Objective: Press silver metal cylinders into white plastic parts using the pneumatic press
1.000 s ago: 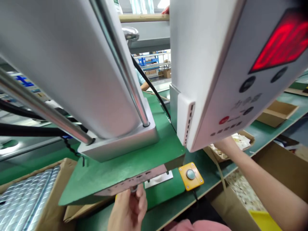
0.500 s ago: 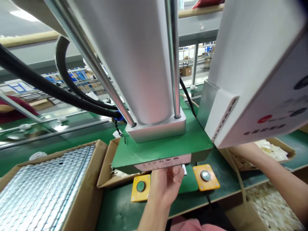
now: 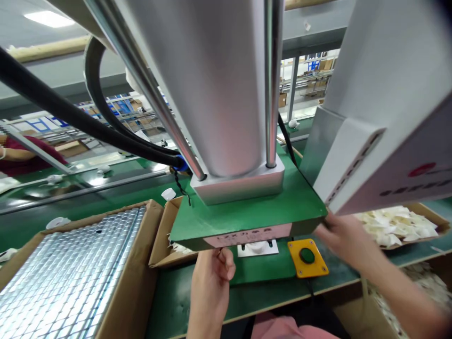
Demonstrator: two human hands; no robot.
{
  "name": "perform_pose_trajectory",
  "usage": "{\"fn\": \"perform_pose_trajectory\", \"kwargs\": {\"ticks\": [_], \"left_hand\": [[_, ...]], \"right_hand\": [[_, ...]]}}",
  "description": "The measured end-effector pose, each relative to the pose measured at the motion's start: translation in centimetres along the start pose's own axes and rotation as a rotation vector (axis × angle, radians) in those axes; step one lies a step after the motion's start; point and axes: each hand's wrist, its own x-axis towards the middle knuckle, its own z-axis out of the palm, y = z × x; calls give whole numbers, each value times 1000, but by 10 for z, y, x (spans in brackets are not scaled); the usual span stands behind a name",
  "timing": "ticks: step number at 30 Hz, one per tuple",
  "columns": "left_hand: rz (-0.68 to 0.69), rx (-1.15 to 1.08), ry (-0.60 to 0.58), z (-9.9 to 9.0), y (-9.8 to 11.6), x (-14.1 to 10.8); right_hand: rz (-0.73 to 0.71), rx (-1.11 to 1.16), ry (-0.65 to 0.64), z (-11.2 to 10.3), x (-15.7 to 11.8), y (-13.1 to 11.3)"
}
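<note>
A press with a green plate (image 3: 247,214) under a silver cylinder (image 3: 233,94) stands before me. My left hand (image 3: 214,275) is just below the left front edge of the plate, fingers curled; whether they hold a small piece is hidden. To its right, a white slotted metal fixture (image 3: 242,250) with a rounded white part (image 3: 257,246) on it lies under the press. My right hand (image 3: 341,238), smeared by motion, is by the plate's right corner; its fingertips are partly hidden. Below it sits a yellow button box (image 3: 314,270) with a green button.
At left, a cardboard box (image 3: 132,263) holds rows of shiny metal tubes. A smaller carton (image 3: 160,235) stands beside it. Cream-coloured pieces (image 3: 395,226) fill a tray at right, near a white control box (image 3: 395,155). Beyond the conveyor, a person in a dark red top (image 3: 33,153) is partly visible.
My left hand has moved left from the fixture, uncovering it and covering the left yellow button box. My right hand has come from the cream pieces to the press's right corner. The view has shifted.
</note>
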Motion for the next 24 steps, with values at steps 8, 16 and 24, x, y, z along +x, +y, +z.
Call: {"fn": "perform_pose_trajectory", "kwargs": {"ticks": [8,16,24], "left_hand": [[2,-19,71,-23,-6,-8],[-26,22,91,-33,-10,-7],[-1,82,83,-35,-15,-7]], "right_hand": [[-531,-271,-80,44,22,-95],[-670,-471,-137,30,18,-103],[-526,-252,-209,36,22,-111]]}}
